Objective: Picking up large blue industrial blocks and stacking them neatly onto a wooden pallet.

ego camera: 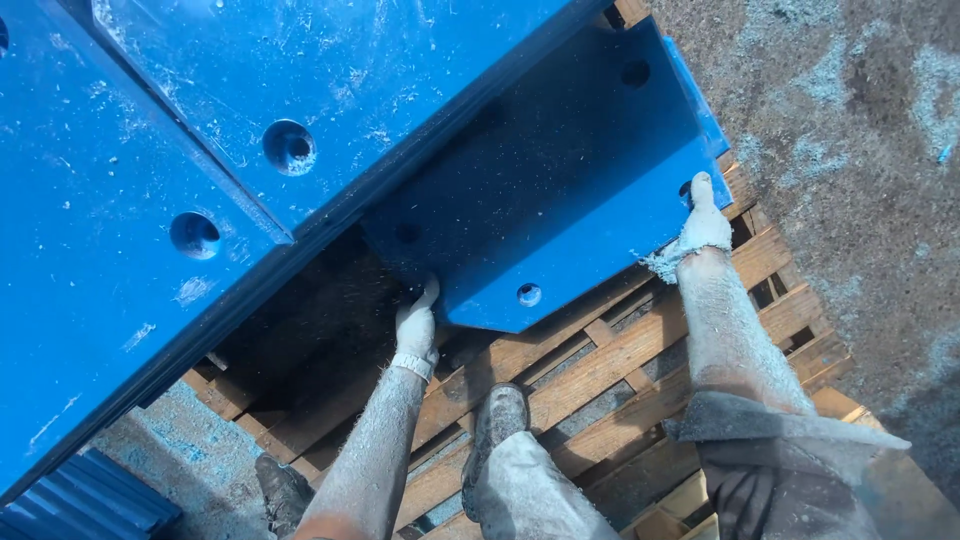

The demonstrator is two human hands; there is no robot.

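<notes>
Tight quarters under the blue block (560,190)

Overhanging slab (150,200) crowds the left; wooden pallet (620,350) below — open ground (860,150) to the right.

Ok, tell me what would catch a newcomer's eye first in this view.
The big blue slabs with round holes fill the upper left, one overlapping another. Lower down, a smaller blue block lies on a wooden pallet, with the gloved left hand at its near corner and the gloved right hand gripping its right edge. Pale dust coats both arms and the boot.

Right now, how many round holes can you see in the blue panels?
6: two on the big left panels; four on the held panel, top right, centre-left, bottom, beside the right hand. More may be hidden.
</notes>
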